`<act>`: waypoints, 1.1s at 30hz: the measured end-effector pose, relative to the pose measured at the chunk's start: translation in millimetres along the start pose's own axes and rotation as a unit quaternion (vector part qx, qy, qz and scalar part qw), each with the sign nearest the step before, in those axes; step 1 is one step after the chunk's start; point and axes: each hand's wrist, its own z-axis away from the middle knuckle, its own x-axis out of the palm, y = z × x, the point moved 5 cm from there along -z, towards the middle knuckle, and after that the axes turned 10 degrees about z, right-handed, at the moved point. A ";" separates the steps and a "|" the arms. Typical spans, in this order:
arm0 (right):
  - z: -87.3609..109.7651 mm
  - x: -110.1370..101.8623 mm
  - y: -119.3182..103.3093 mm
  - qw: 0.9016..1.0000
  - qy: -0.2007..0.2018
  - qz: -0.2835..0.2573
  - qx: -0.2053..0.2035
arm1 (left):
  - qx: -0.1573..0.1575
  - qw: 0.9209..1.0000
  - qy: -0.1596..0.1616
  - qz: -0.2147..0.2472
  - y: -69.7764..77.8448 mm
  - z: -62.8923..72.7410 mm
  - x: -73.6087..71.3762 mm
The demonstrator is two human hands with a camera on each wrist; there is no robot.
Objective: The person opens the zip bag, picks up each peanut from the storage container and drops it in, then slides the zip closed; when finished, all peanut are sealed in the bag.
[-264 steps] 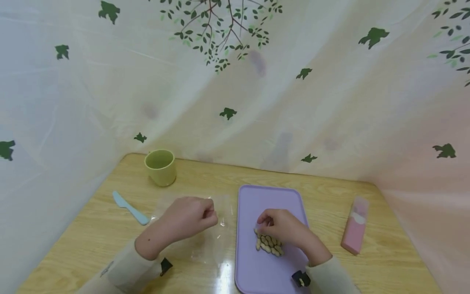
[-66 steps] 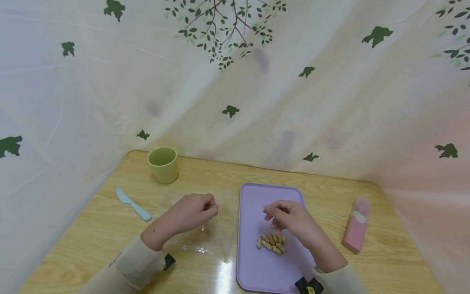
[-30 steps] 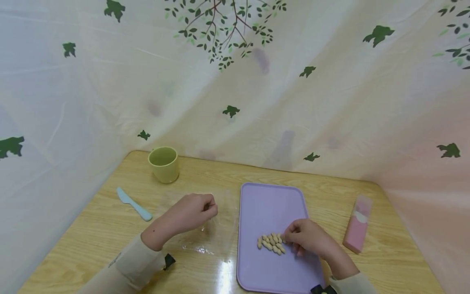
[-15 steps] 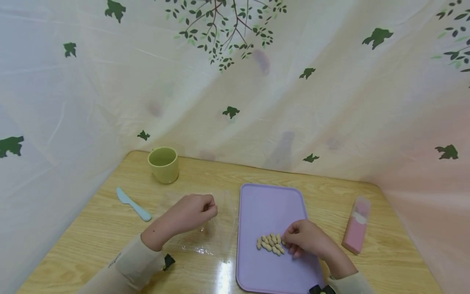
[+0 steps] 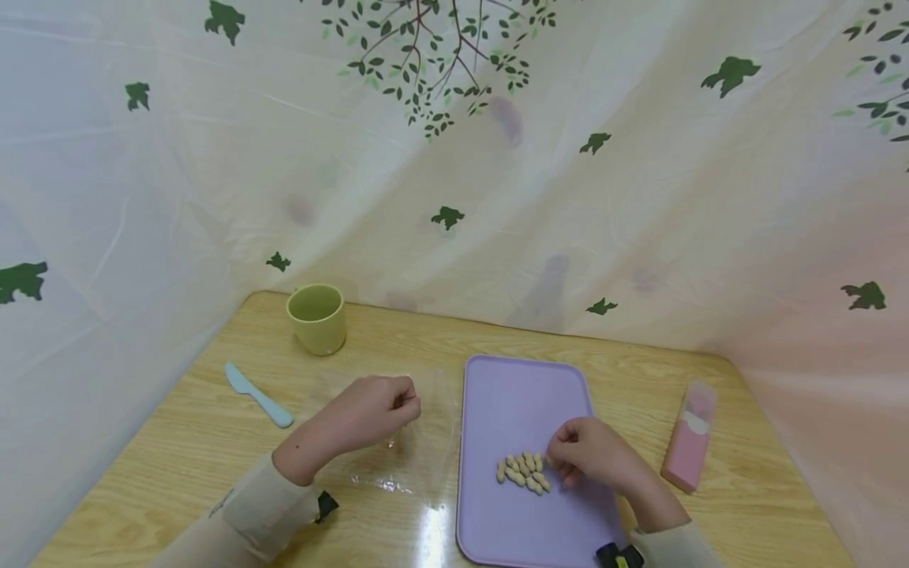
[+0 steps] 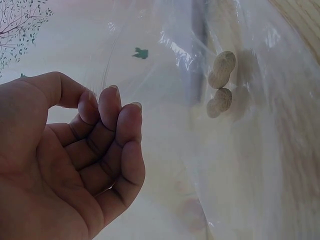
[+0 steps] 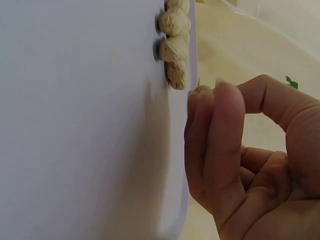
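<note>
The person's left hand point(image 5: 360, 416) had its fingers curled in, with thumb and fingertips pinching an edge of a clear, thin plastic bag point(image 5: 435, 443), presumably to lift the film and give the bag an opening. In the left wrist view two tan, shelled peanuts point(image 6: 221, 70) showed through that film, seemingly inside.

The right hand point(image 5: 595, 456) was closed to a fine pinch, and a bit of tan shell between its fingertips looked like one more peanut; a fingertip grip suited so small a thing. Just beside it, a tight cluster of whole peanuts point(image 5: 524, 465) lay on a flat, pale purple rectangular tray point(image 5: 514, 402), whose raised rim probably checked any rolling.

A yellow-green mug point(image 5: 317, 325), a light blue knife point(image 5: 259, 396) and a long pink box with a see-through end point(image 5: 686, 446) stood or lay well apart, likely out of the way.

No brand could be read; the box's white patch point(image 5: 696, 422) was too blurred, as was the thin dark mark point(image 5: 222, 502) on the left sleeve point(image 5: 263, 505).
</note>
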 end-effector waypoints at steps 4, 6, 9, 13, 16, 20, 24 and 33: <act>-3.0 -5.5 -10.1 1.000 0.000 -0.017 -0.019 | 0.002 1.000 0.001 0.000 1.2 0.1 -0.1; -5.2 -6.8 -18.0 0.999 -0.004 -0.031 -0.033 | 0.005 1.000 0.000 -0.001 1.8 -0.1 0.1; -9.5 -6.7 -32.4 0.997 -0.015 -0.058 -0.056 | 0.006 1.000 0.002 -0.004 2.2 -0.8 0.5; -16.5 -0.4 -53.6 0.992 -0.033 -0.087 -0.091 | 0.005 1.000 0.004 -0.007 2.3 -2.3 1.4; -22.8 8.8 -69.3 0.987 -0.045 -0.104 -0.111 | 0.002 1.000 0.004 -0.005 2.4 -3.3 3.0; -33.8 24.3 -86.8 0.985 -0.054 -0.117 -0.117 | -0.003 1.000 0.008 -0.001 1.9 -3.9 4.6; -45.2 40.1 -98.7 0.985 -0.055 -0.113 -0.117 | -0.001 1.000 0.014 -0.006 1.0 -3.9 5.4; -50.0 50.6 -106.1 0.987 -0.027 -0.123 -0.105 | 0.007 1.000 0.011 -0.005 0.1 -4.4 6.4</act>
